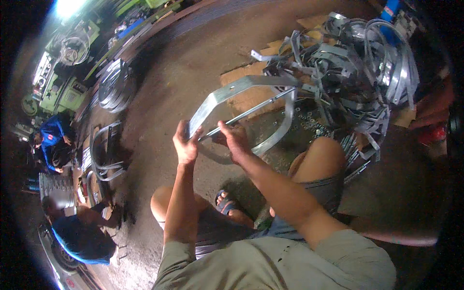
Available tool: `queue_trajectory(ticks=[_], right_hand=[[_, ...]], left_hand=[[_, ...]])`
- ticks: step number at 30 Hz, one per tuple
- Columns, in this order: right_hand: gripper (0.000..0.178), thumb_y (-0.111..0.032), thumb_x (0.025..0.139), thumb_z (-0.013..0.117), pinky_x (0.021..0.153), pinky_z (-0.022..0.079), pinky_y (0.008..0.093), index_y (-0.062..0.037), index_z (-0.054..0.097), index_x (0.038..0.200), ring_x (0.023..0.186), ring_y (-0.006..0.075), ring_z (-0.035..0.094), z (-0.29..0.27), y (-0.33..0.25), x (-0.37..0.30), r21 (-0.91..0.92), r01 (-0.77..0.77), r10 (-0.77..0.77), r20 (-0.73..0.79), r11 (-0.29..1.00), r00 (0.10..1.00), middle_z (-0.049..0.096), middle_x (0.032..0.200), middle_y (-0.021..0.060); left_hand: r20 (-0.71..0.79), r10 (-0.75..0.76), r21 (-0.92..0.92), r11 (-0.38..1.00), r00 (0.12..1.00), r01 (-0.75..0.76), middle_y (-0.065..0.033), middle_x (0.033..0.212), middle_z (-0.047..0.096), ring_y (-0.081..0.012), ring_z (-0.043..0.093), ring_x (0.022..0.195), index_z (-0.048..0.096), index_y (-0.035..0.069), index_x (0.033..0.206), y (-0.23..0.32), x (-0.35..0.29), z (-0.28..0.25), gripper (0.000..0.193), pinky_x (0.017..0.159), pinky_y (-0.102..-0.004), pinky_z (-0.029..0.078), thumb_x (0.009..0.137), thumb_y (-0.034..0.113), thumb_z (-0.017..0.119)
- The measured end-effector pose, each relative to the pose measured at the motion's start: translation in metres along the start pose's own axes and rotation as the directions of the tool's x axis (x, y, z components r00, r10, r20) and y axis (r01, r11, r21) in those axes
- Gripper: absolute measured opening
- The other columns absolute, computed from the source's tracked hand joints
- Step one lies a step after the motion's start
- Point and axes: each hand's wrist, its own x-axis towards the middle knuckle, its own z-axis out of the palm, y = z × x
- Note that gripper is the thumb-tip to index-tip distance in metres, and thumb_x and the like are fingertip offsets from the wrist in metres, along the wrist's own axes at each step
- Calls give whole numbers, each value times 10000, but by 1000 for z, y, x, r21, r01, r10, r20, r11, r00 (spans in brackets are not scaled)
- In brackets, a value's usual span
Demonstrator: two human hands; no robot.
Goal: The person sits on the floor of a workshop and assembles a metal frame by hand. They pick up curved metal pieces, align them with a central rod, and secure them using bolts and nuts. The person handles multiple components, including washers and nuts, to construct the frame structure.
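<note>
Held up in front of me is a bent flat metal strap bracket (220, 94), part angular and part rounded, with a hole in its upper bar. A thin metal rod (261, 105) runs across it from its near left end to its far right side. My left hand (186, 145) is closed round the bracket's near left end, where the rod meets it. Close beside it, my right hand (234, 140) has its fingers closed at the rod's near end. The fingertips partly hide where rod and strap join.
A tangled heap of metal straps and hoops (343, 63) lies at the right, partly over cardboard (241, 82). Small nuts or washers (314, 123) and a bundle of rods (355, 157) lie near my knee. Two people in blue sit at the left near stacked hoops (116, 87) and a green machine (60, 92).
</note>
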Motion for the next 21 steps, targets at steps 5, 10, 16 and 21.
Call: queue_trajectory(ticks=[5,10,16,21], right_hand=[[277,-218,855,702,678,578,339,-67,565,1042,785,187,642,-10,-30,-3,180,-95,78,101,979,992,600,891,56],[380,-401,917,595,825,518,463,-95,507,1125,932,268,641,-32,-68,13,385,7,17,-59,923,998,574,1005,72],[420,-283,963,512,859,489,499,-163,381,1344,1060,331,594,-78,-114,40,271,213,-109,-352,939,930,506,1147,91],[518,-119,917,561,818,535,473,-194,336,1378,959,273,642,-81,-125,44,-5,205,-202,-205,979,958,525,1118,68]], left_hand=[[-33,27,-141,990,999,-31,3,815,575,-68,513,718,581,-1,954,-3,-4,-1,173,614,-237,446,845,39,708],[-58,1,-147,989,998,-10,8,785,578,-73,523,659,581,6,982,-15,-1,-12,196,579,-251,465,846,44,717],[-56,40,-111,993,998,-46,-4,785,584,-86,546,663,568,27,969,-24,1,-22,186,592,-263,484,867,98,706],[-60,2,-170,985,998,-12,-6,802,598,-94,562,675,571,30,996,-29,1,-25,224,620,-274,494,860,123,723]])
